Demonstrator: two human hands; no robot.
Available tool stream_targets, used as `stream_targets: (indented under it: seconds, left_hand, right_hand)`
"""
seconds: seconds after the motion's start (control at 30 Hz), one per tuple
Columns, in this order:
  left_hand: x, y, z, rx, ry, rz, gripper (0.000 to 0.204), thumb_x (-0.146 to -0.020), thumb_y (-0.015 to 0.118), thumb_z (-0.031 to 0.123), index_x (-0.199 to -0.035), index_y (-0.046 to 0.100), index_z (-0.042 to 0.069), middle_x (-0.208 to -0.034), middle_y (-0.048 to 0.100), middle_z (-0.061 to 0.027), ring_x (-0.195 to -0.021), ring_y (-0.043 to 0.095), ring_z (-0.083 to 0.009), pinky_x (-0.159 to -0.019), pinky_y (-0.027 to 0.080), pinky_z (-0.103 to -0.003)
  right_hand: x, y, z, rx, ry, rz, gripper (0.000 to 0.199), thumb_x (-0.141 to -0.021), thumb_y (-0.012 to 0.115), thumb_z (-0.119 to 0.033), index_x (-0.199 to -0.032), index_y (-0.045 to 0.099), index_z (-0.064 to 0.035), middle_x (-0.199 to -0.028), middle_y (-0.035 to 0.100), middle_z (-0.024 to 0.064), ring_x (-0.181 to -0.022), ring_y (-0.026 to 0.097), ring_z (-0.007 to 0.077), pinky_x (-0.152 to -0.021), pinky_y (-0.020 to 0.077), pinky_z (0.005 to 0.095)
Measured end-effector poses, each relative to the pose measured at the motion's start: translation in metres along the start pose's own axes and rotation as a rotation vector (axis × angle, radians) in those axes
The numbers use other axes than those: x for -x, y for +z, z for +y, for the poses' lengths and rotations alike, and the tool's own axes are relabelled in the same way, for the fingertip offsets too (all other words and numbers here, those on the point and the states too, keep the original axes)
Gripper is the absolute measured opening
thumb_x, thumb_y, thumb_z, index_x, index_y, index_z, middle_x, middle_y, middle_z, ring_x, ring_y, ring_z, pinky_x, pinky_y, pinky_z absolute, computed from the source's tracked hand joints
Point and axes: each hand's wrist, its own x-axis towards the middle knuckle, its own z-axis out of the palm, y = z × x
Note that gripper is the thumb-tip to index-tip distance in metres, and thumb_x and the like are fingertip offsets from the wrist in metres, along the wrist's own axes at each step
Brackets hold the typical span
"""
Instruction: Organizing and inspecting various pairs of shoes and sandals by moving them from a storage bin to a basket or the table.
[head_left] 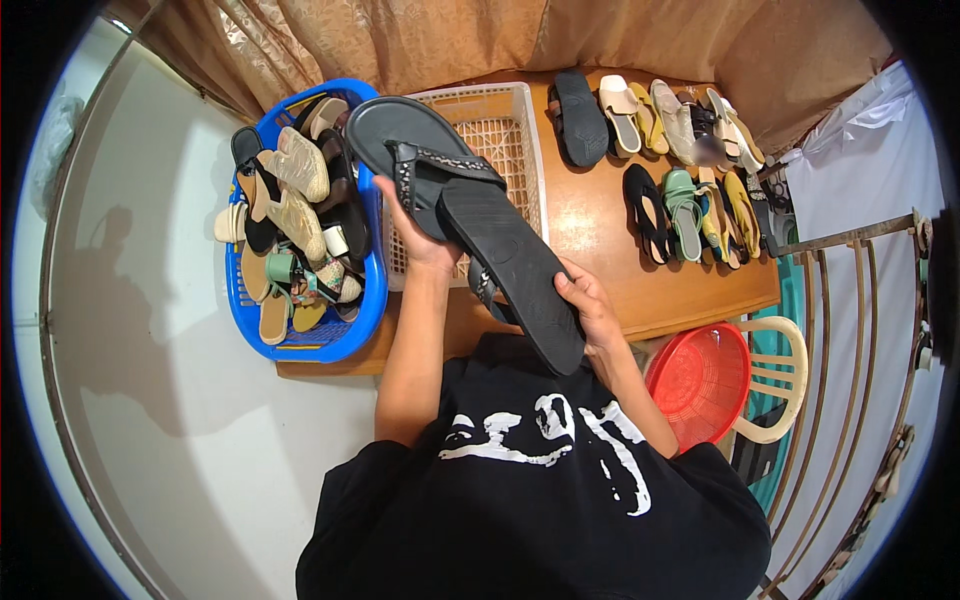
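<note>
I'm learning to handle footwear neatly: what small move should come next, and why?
I'd probably have the right hand turn its black sandal over: it seems to show its sole, overlapping the other sandal, which the left hand holds with its strap facing up. Matching sides should make them easier to compare.

Black strapped sandals [522,262] partly hide the white plastic lattice crate [533,150]; the lower edge crops the black white-printed T-shirt [520,540]; one dark shoe [700,122], seemingly strapped, is partly blurred.
</note>
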Motion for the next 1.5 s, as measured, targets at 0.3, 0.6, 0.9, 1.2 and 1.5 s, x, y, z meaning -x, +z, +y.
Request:
stream_targets:
  seconds: [0.3, 0.6, 0.9, 1.2, 1.5]
  left_hand:
    - [0.040, 0.011, -0.044, -0.300, -0.076, 0.130, 0.087, -0.097, 0.033, 0.077, -0.135, 0.054, 0.001, -0.123, 0.064, -0.0138, -0.107, 0.064, -0.0251, -0.096, 0.053, -0.039]
    - [0.033, -0.002, -0.051, -0.228, -0.084, 0.001, 0.090, -0.096, 0.028, 0.079, -0.135, 0.052, 0.002, -0.125, 0.062, -0.0148, -0.110, 0.064, -0.0248, -0.095, 0.055, -0.038]
    - [0.004, -0.028, -0.053, -0.288, -0.072, -0.017, 0.091, -0.093, 0.034, 0.080, -0.134, 0.054, 0.002, -0.124, 0.065, -0.0156, -0.108, 0.066, -0.0296, -0.096, 0.055, -0.043]
    - [-0.011, -0.046, -0.086, 0.098, -0.282, -0.144, 0.102, -0.082, 0.044, 0.089, -0.136, 0.051, 0.002, -0.125, 0.063, -0.0192, -0.107, 0.065, -0.0361, -0.094, 0.056, -0.050]
    - [0.005, -0.007, -0.155, 0.440, -0.668, -0.102, 0.105, -0.076, 0.048, 0.092, -0.134, 0.052, 0.004, -0.129, 0.060, -0.0180, -0.108, 0.062, -0.0379, -0.098, 0.051, -0.056]
  right_hand:
    - [-0.018, -0.011, -0.006, 0.192, -0.194, 0.076, 0.045, -0.100, 0.066, -0.021, -0.133, 0.056, 0.0066, -0.115, 0.071, 0.0115, -0.098, 0.069, 0.0136, -0.085, 0.0540, 0.0246]
    - [-0.028, 0.017, -0.010, 0.397, -0.376, 0.247, 0.029, -0.095, 0.067, -0.003, -0.122, 0.056, 0.0006, -0.106, 0.072, 0.0124, -0.093, 0.067, 0.0111, -0.080, 0.0527, 0.0235]
    - [-0.051, 0.040, -0.023, 0.859, -0.598, 0.439, 0.022, -0.085, 0.075, -0.003, -0.104, 0.065, -0.0011, -0.100, 0.068, 0.0132, -0.092, 0.066, 0.0198, -0.082, 0.0520, 0.0307]
    - [-0.003, 0.050, -0.021, 1.424, -0.745, 0.183, 0.068, -0.063, 0.088, -0.035, -0.122, 0.066, -0.0099, -0.144, 0.044, 0.0244, -0.133, 0.042, 0.0495, -0.111, 0.0367, 0.0560]
    - [-0.001, 0.022, -0.029, 1.446, -0.871, 0.492, 0.051, -0.063, 0.084, -0.022, -0.111, 0.072, -0.0067, -0.132, 0.059, 0.0196, -0.121, 0.054, 0.0425, -0.102, 0.0437, 0.0499]
